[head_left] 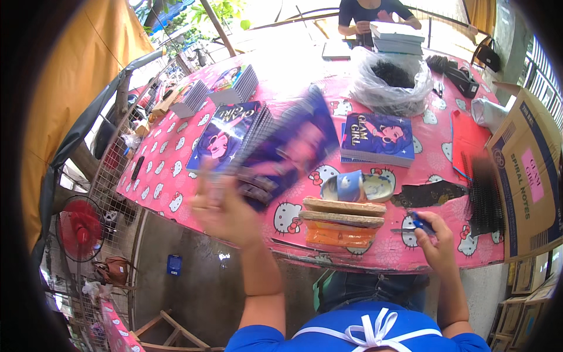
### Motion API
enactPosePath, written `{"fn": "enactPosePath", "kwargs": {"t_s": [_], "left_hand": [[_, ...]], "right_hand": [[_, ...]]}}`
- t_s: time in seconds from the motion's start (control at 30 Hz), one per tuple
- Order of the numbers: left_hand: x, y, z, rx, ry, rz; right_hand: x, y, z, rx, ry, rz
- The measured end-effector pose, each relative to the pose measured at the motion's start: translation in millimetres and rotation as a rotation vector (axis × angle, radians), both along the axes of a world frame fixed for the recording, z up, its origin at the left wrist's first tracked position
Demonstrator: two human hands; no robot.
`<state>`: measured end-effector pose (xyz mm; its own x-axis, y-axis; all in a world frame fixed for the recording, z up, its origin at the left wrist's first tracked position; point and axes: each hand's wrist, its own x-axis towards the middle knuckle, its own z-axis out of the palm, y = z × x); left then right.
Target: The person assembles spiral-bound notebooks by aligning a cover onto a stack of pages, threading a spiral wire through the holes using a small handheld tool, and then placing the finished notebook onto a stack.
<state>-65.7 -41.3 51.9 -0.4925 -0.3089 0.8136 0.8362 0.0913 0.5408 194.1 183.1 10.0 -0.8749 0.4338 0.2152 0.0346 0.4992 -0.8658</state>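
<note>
My left hand [226, 211] is closed on the lower left end of a purple-blue notebook [302, 144], which is tilted above the table and smeared by motion. Just behind it lies a stack of spiral notebooks [220, 132] with similar covers. Another such stack [381, 138] sits right of the held notebook. Near the front edge, my right hand [438, 243] grips a small blue-handled tool [421, 224] with a thin metal tip pointing left; its exact kind is unclear. Between my hands stands a bundle of brown and orange blocks [342, 226], with a roll of tape [343, 186] behind it.
The pink patterned table cover [161, 170] is torn around a dark patch [431, 193]. Black spiral coils [485, 199] lean by a cardboard box [528, 176] at right. A plastic bag of black coils [392, 82] stands farther back. Across the table, a person [375, 17] handles a book stack [399, 41].
</note>
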Motion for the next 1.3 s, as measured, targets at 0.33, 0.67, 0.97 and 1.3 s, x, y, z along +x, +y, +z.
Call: {"fn": "enactPosePath", "kwargs": {"t_s": [0.33, 0.67, 0.97, 1.3], "left_hand": [[-181.1, -96.1, -27.7, 0.164, -0.446, 0.063], [-198.4, -95.2, -43.5, 0.221, -0.462, 0.055], [-132.1, -89.3, -3.4, -0.145, -0.299, 0.504], [40.0, 34.1, -15.0, -0.278, -0.452, -0.799]], "right_hand": [[-17.1, 77.0, -69.8, 0.557, -0.004, -0.209], [-168.4, 179.2, -107.8, 0.021, -0.242, -0.486], [-138.1, 181.0, -78.3, 0.442, -0.071, -0.597], [-50.3, 11.5, -44.4, -0.031, 0.262, -0.001]]}}
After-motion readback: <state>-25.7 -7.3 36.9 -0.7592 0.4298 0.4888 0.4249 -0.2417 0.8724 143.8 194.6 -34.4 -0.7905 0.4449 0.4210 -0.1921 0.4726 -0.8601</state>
